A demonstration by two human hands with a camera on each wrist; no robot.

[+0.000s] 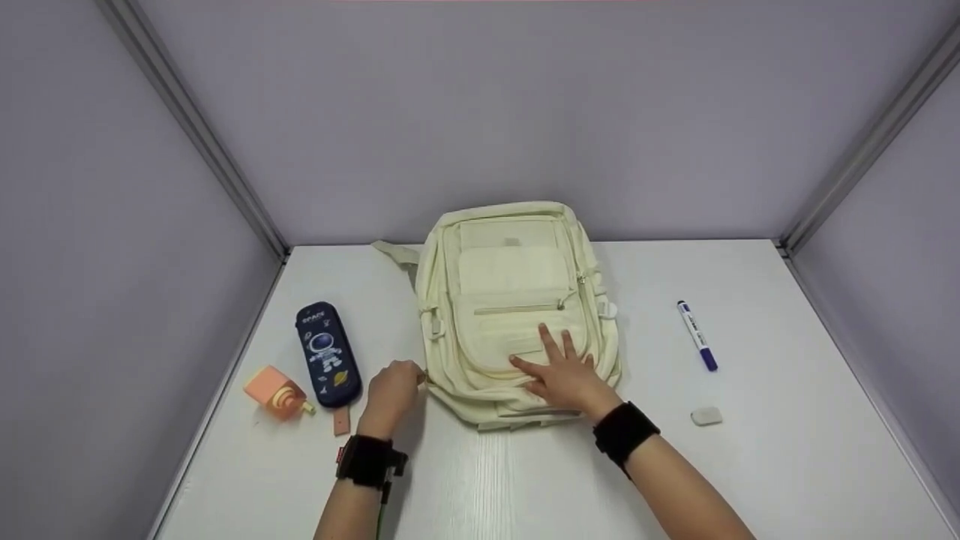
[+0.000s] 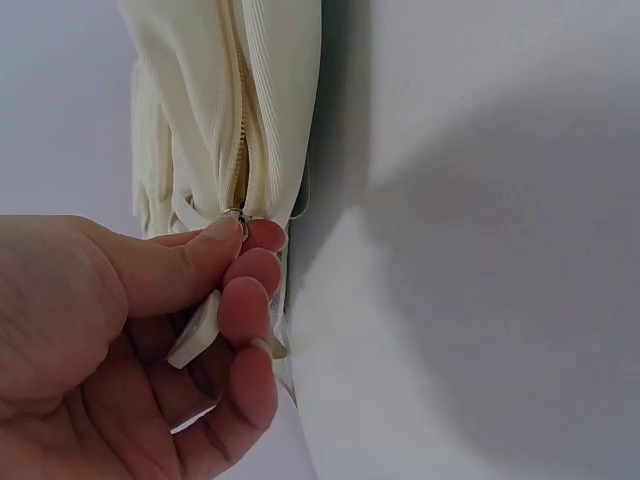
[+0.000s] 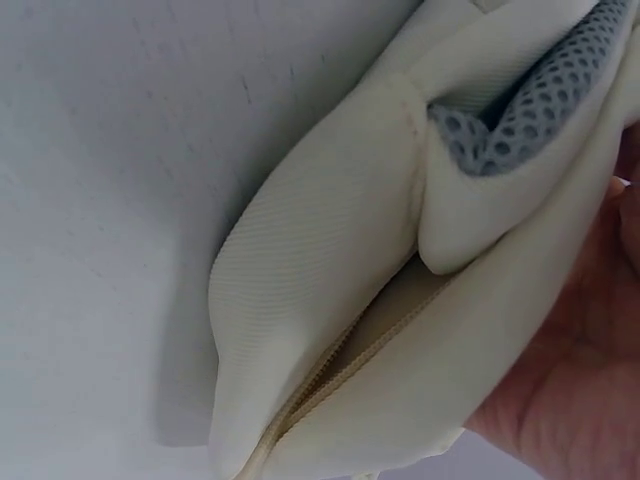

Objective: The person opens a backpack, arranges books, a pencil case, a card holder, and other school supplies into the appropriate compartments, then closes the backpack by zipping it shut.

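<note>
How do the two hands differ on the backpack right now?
The left hand sits at the side edge of the backpack, pinching the zipper pull between thumb and fingers; the right hand lies on the front pocket, fingers straight and spread. The left grips, the right presses. Both touch the backpack and wear black wrist straps.

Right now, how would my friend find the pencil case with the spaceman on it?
Start at the big cream backpack in the middle of the white table. Look to its left, past the left hand. The pencil case is the long dark blue one with an astronaut picture, beside a small orange box.
</note>
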